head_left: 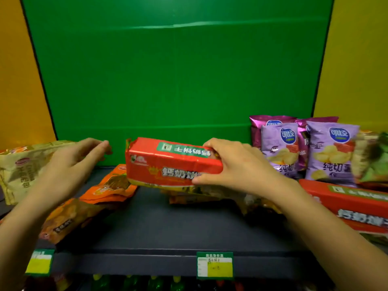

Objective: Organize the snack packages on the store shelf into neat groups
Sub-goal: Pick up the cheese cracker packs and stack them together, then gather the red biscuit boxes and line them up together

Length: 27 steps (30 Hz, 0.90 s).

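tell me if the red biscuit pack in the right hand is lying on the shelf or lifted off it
Lifted off. The right hand grips its right end, and the red biscuit pack hangs tilted above the shelf.

A person is facing a dark store shelf [168,227] with a green back panel [168,70]. The right hand [237,164] is gripping one end of a red biscuit package [168,162]. Its fingers [212,143] are curling over the top edge and holding the package tilted above the shelf. The left hand [73,162] is hovering with loose, straight fingertips [104,144] just left of the package's free end, apart from it. A beige bread bag [21,169] is lying left of those fingertips, and orange snack bags [111,185] are lying below them. Right of the gripping fingers, purple chip bags [331,152] are standing upright. A second red package [352,204] is lying in front of them.
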Each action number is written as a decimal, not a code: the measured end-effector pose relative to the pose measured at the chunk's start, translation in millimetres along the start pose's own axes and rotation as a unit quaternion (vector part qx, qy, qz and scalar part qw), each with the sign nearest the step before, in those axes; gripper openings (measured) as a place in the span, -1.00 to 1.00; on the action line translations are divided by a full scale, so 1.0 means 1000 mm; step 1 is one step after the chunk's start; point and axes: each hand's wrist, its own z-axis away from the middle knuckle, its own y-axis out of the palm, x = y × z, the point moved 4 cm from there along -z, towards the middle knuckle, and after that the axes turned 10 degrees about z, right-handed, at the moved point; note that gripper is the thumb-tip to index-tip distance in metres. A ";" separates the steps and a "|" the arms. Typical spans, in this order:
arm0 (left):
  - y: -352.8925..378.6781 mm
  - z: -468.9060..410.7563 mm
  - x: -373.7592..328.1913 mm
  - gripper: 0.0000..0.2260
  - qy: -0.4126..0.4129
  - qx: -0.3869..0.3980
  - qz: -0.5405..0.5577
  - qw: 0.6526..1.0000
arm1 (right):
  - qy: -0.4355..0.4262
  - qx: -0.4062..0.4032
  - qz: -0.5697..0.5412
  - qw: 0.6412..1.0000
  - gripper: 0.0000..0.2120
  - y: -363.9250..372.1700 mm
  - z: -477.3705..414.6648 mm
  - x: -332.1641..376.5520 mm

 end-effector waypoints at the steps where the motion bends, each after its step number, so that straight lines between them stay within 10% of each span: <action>1: 0.006 -0.005 -0.004 -0.58 0.001 0.005 0.027 1.000 | 0.022 -0.015 -0.006 1.000 -0.37 -0.016 0.006 -0.011; 9: 0.133 -0.024 -0.091 -0.79 0.102 0.146 0.093 0.980 | 0.181 -0.078 0.007 0.980 -0.10 -0.115 0.091 -0.103; 17: 0.300 0.013 -0.210 -0.34 0.270 0.294 0.009 0.917 | 0.320 -0.047 0.118 0.939 -0.13 -0.158 0.206 -0.188; 27: 0.380 0.021 -0.250 -0.36 0.220 0.400 -0.097 0.884 | 0.376 0.005 0.178 0.909 -0.08 -0.179 0.307 -0.264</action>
